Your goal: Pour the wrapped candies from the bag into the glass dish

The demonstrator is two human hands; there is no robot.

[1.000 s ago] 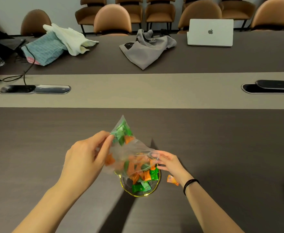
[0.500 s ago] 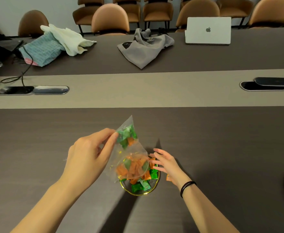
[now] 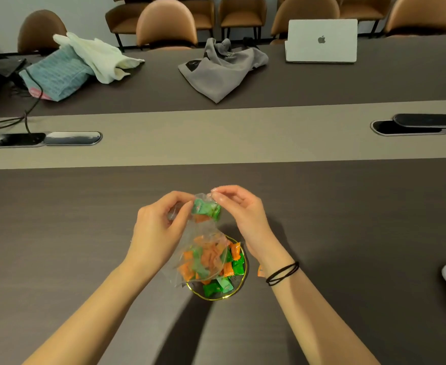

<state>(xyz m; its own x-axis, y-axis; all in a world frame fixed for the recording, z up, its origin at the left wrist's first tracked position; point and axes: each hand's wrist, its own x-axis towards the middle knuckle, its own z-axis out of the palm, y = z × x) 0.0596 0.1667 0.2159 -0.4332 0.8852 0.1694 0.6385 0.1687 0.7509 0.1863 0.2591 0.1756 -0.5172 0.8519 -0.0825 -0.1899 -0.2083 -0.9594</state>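
- Clear plastic bag [image 3: 203, 248] held upside down over the glass dish [image 3: 245, 270], closed end uppermost, open end hanging into the dish.
- Left hand [image 3: 161, 227] pinching the bag's upper left corner, fingers [image 3: 182, 204] clenched on the film.
- Right hand [image 3: 245, 214] pinching the upper right corner, thumb and forefinger closed on the plastic, remaining fingers curled loosely.
- A few green and orange wrapped candies [image 3: 206, 208] caught at the top of the bag, between the two hands.
- Most candies bunched low in the bag, inside or just above the dish; more green and orange ones already lying in the dish under the gold rim.
- One orange candy [image 3: 261, 272] on the bench just right of the dish, partly hidden by the right wrist.
- Black hair tie [image 3: 282, 273] around the right wrist.
- Dish resting on the dark bench [image 3: 85, 233], near its front edge.
- Farther back: closed laptop [image 3: 322, 40], grey cloth bag [image 3: 222, 72], white and blue garments.
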